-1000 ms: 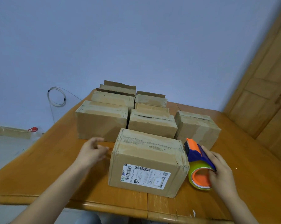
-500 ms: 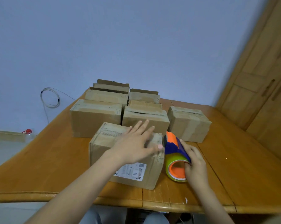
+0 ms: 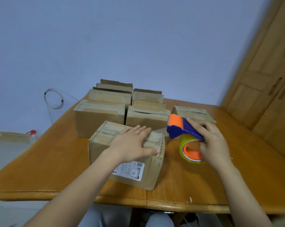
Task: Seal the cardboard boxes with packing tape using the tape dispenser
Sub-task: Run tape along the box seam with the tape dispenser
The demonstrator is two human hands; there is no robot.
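Note:
A cardboard box with a white label (image 3: 105, 141) sits nearest me on the wooden table (image 3: 204, 185). My left hand (image 3: 132, 145) lies flat on its top with straight fingers, thumb at the right edge. My right hand (image 3: 213, 141) grips a blue and orange tape dispenser (image 3: 181, 128) holding a roll of clear tape (image 3: 187, 149). The dispenser is lifted just right of the box, and a strip of clear tape stretches from it toward the box's top right edge.
Several more cardboard boxes (image 3: 99, 117) stand in rows behind the near box, some with flaps up, one apart at the right (image 3: 194, 113). A wooden cabinet (image 3: 261, 79) fills the right side. A coiled cable (image 3: 53, 99) hangs on the wall at left.
My left hand went from beside the box to flat on its top. My right hand lifted the dispenser off the table and drew it to the right of the box.

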